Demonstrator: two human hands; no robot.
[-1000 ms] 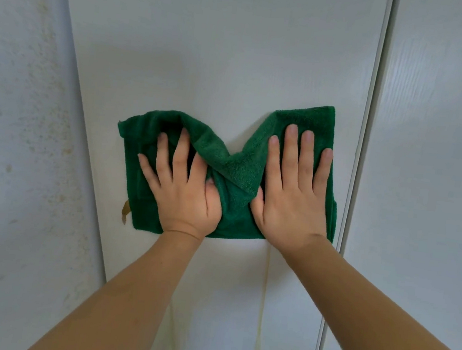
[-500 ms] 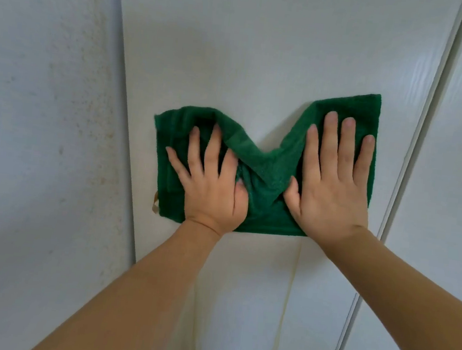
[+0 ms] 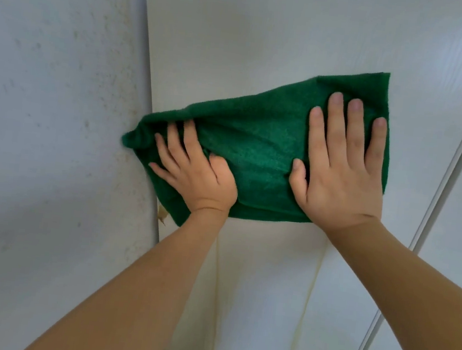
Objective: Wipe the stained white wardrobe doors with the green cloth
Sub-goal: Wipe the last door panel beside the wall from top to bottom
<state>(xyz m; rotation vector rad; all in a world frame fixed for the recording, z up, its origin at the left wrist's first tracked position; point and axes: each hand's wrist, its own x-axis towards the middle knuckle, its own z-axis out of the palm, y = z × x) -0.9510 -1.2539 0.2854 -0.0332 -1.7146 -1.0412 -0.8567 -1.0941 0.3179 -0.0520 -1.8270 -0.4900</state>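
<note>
While left hand [image 3: 195,176] and right hand [image 3: 338,178] press, green cloth [image 3: 256,146] slanting up-right

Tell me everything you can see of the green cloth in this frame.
The green cloth is dark green terry-like fabric, spread against the white wardrobe door. Its right part lies smooth under the flat right hand; its left end is bunched into folds at the door's left edge, where the left hand presses it with spread fingers. The upper right corner sits higher than the left end.
</note>
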